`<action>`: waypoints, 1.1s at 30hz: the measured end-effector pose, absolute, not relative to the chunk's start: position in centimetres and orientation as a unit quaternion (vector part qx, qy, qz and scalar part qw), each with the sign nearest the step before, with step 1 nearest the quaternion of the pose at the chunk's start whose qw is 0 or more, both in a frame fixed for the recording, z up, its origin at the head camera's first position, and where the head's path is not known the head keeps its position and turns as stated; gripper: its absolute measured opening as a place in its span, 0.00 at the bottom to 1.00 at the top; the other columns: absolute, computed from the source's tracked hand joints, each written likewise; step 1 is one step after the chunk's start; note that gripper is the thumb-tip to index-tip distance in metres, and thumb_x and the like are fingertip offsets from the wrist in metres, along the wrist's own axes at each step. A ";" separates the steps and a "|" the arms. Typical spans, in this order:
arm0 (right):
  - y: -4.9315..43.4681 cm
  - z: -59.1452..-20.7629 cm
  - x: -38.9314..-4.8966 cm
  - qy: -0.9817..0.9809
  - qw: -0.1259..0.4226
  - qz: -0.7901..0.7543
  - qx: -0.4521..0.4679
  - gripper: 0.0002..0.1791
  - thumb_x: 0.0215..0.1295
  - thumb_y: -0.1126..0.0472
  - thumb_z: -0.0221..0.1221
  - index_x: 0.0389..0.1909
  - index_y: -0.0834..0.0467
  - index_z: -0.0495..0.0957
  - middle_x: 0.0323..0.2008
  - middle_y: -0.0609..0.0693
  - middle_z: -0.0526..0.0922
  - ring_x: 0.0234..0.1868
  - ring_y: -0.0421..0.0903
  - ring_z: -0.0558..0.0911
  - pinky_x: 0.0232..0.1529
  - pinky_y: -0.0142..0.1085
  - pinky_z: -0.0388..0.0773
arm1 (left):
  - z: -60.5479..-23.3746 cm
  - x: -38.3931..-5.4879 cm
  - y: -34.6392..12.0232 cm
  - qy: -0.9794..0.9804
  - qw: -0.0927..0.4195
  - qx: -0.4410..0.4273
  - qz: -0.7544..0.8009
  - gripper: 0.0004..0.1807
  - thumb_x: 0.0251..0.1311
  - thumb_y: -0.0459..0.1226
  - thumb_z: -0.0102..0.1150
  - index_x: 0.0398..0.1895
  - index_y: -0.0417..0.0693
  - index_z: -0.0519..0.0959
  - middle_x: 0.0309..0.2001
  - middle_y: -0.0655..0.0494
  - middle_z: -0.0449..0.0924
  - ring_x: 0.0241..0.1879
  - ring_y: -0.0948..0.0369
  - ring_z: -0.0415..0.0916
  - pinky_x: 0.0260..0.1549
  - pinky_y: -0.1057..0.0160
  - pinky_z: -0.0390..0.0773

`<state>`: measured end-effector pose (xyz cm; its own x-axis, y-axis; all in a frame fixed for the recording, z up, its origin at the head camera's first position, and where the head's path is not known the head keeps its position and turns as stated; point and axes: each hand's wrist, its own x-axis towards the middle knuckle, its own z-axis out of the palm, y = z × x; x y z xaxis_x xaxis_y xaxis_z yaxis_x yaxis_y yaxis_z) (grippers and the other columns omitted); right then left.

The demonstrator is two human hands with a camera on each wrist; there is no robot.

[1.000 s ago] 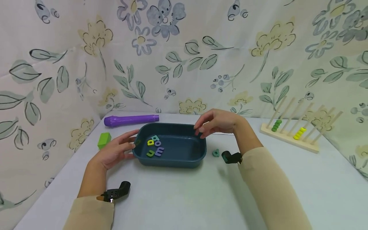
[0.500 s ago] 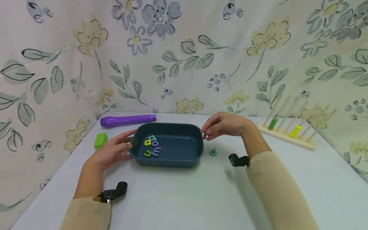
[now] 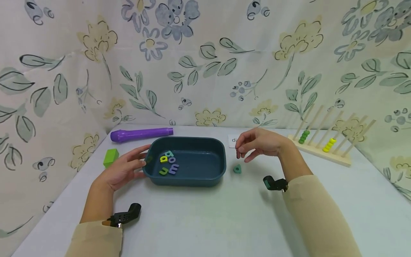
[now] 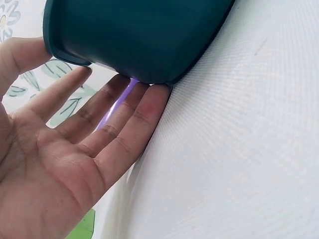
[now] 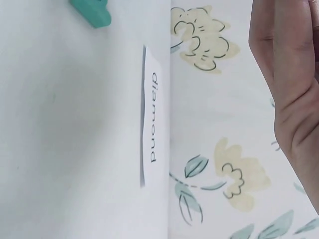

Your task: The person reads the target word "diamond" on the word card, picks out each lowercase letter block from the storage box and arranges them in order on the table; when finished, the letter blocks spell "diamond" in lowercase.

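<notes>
A dark blue tray (image 3: 199, 182) stands on the table, with small coloured letters inside its left half: a yellow letter (image 3: 163, 159), a purple m (image 3: 173, 169), a green u-shaped one (image 3: 163, 171) and others. My left hand (image 3: 123, 167) touches the tray's left end; in the left wrist view its straight fingers (image 4: 132, 127) lie against the outer wall, thumb at the rim. Over the table to the right of the tray, my right hand (image 3: 260, 144) hovers with loosely bent fingers and nothing visible in them. Below it lies a teal letter piece (image 3: 237, 169). A card (image 5: 152, 119) reading "diamond" is partly hidden behind that hand in the head view.
Behind the tray lies a purple toy microphone (image 3: 141, 134). A green block (image 3: 111, 157) sits left, behind my left hand. A wooden bead rack (image 3: 321, 150) with green and yellow beads stands at the back right. Floral cloth (image 3: 205, 64) hangs behind the table.
My right hand has moved right, from over the tray's right edge to above the table, uncovering part of the card. My left hand stays at the tray, and the letters lie as before.
</notes>
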<state>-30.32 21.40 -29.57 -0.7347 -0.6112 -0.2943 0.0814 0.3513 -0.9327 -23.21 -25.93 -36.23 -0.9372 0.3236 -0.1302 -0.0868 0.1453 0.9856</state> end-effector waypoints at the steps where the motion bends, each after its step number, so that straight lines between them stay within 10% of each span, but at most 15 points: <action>1: 21.6 -29.7 -30.2 0.757 0.319 -0.544 -0.171 0.12 0.68 0.66 0.65 0.47 0.68 0.80 0.40 0.58 0.87 0.44 0.55 0.85 0.48 0.50 0.88 | -36.2 -23.2 -25.9 0.740 0.158 0.081 0.648 0.37 0.75 0.36 0.51 0.84 0.54 0.54 0.80 0.37 0.52 0.63 0.56 0.74 0.57 0.55 0.83; 33: 24.1 -34.2 -28.2 0.778 0.279 -0.559 -0.064 0.19 0.65 0.65 0.68 0.54 0.69 0.78 0.43 0.54 0.87 0.46 0.51 0.84 0.49 0.39 0.86 | -36.5 -23.3 -26.0 0.735 0.163 0.083 0.653 0.37 0.75 0.37 0.52 0.84 0.55 0.53 0.78 0.38 0.52 0.61 0.58 0.75 0.55 0.58 0.84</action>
